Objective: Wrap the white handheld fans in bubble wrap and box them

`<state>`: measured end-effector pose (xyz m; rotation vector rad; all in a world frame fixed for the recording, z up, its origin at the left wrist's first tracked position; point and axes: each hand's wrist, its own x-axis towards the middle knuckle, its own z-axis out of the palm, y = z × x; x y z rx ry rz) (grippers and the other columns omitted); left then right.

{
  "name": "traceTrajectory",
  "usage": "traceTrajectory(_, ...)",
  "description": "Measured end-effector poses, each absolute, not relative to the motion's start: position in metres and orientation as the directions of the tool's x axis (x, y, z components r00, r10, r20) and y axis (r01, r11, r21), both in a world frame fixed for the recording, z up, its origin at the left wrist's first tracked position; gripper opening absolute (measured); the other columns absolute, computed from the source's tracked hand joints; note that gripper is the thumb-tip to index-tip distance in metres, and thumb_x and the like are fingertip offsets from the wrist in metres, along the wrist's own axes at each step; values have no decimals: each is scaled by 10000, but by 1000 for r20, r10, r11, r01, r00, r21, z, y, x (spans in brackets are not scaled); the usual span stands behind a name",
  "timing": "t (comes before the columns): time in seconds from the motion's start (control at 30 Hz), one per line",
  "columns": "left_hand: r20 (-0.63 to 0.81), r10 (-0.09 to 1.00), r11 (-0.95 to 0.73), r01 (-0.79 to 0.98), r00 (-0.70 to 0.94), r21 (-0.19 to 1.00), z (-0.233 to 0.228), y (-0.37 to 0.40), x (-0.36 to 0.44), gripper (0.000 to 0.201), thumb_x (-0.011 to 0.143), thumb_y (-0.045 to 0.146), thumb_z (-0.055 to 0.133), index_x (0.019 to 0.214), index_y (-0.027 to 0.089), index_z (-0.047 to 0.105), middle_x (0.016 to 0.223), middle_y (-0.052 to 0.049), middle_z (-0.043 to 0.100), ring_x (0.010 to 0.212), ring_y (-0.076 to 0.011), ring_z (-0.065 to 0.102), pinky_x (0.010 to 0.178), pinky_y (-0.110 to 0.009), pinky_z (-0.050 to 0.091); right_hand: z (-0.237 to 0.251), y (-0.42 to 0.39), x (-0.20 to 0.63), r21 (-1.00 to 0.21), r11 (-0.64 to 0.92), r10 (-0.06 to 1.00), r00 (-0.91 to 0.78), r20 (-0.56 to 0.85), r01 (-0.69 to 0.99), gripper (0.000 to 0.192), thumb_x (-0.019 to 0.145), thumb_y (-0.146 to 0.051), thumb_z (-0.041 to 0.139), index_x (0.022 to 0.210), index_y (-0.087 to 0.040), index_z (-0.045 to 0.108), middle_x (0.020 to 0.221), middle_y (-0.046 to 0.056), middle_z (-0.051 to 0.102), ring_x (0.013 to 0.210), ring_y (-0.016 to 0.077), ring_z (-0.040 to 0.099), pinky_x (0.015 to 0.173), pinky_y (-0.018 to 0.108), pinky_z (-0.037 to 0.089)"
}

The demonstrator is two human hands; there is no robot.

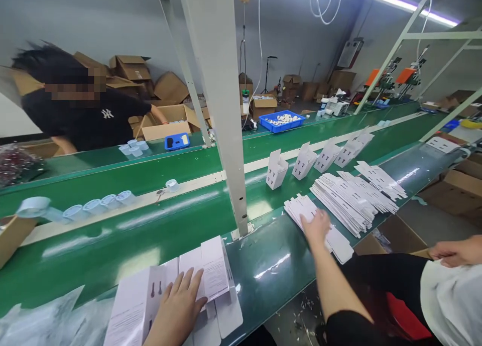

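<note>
Near the white upright post (222, 110) that rises from the green conveyor belt (113, 235), the person's two hands work on flat printed cartons. Left of the post's foot, the left hand (181, 306) lies palm down with fingers spread on a flattened white carton (211, 270), pressing it to the bench edge without gripping it; more flat cartons of the same print lie under and beside it. Right of the post's foot, the right hand (317, 226) reaches out, open and flat, its fingers resting on the near end of a fanned stack of white die-cut inserts (346, 200); whether it has pinched one up cannot be told.

Beyond that stack, further right of the post, four folded-up white inserts (276, 170) stand upright in a row on the belt. Left of the post, a line of small pale blue caps (101, 203) lies on the belt's cream strip, and a few more sit at the far edge.

Behind the post to its right, a blue plastic tray (281, 121) holds a heap of small white parts. Behind the post to its left, an open cardboard box (165, 125) sits by a person in a black shirt (86, 117), its contents hidden. At the far right, another person's hand (454, 251) rests by a white garment.
</note>
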<state>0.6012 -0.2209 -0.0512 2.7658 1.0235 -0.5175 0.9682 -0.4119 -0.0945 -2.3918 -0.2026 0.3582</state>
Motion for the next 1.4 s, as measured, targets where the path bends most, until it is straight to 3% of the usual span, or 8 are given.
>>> traceTrajectory(0.1, -372, 569, -719, 663, 734, 210, -57, -224, 600, 558, 858, 352, 467, 1380, 166, 530, 1447, -126, 512, 1342, -304, 472, 1121, -476, 377, -100, -450, 1034, -473, -878, 100, 941, -324, -69, 1131, 629, -655, 686, 1479, -63, 232, 1510, 353, 234, 1399, 504, 215, 1019, 705, 223)
traceTrajectory(0.2, -347, 549, -681, 648, 760, 342, -67, -232, 601, 548, 856, 380, 460, 1358, 179, 554, 1404, -106, 562, 1297, -281, 527, 1110, -441, 410, -115, -464, 1052, -338, -939, 94, 904, -418, -59, 1142, 464, -668, 778, 1394, -122, 399, 1464, 319, 345, 1355, 498, 310, 1009, 663, 275)
traceTrajectory(0.43, -354, 512, -644, 623, 783, 445, -64, -245, 613, 512, 869, 401, 444, 1331, 223, 572, 1374, -83, 592, 1270, -277, 550, 1092, -423, 434, -129, -470, 1057, -289, -953, 214, 878, -428, 91, 1134, 492, -699, 743, 1393, -114, 383, 1443, 264, 375, 1361, 445, 333, 1052, 517, 309)
traceTrajectory(0.83, -441, 319, -491, 544, 839, 680, -44, -295, 650, 487, 822, 319, 557, 1307, 280, 575, 1374, -44, 594, 1263, -250, 546, 1094, -388, 420, -133, -458, 935, -463, -886, 210, 897, -389, 7, 816, 606, -674, 658, 1213, -151, 505, 1287, 256, 538, 1218, 440, 506, 940, 540, 424)
traceTrajectory(0.97, -340, 307, -484, 453, 889, 749, -26, -297, 674, 363, 843, 321, 550, 1186, 256, 652, 1285, -52, 656, 1202, -246, 588, 1066, -393, 447, -96, -467, 921, -619, -783, 366, 848, -383, 59, 398, 773, -581, 519, 861, -200, 590, 865, 93, 667, 886, 292, 645, 784, 390, 497)
traceTrajectory(1.17, -16, 267, -663, 196, 963, 722, 5, -289, 725, 508, 875, 352, 584, 1357, 211, 510, 1472, -103, 479, 1387, -289, 375, 1175, -499, 287, -21, -481, 853, -921, -378, 757, 604, -251, 91, 308, 825, -498, 598, 732, -211, 538, 647, -36, 501, 585, 130, 464, 536, 239, 379)
traceTrajectory(1.27, -16, 247, -691, 188, 969, 698, 13, -289, 724, 542, 803, 296, 687, 1315, 219, 527, 1438, -103, 493, 1348, -310, 392, 1149, -514, 314, -11, -479, 807, -953, -299, 721, 642, -260, -51, 364, 837, -537, 593, 705, -217, 479, 606, -55, 407, 529, 108, 374, 478, 227, 315)
traceTrajectory(1.4, -38, 395, -651, 308, 918, 694, 30, -285, 691, 497, 683, 319, 796, 1119, 204, 588, 1234, -92, 550, 1168, -298, 493, 1010, -474, 436, -21, -468, 773, -963, -186, 726, 634, -267, -193, 388, 789, -560, 658, 696, -223, 491, 603, -44, 456, 544, 125, 437, 509, 239, 367)
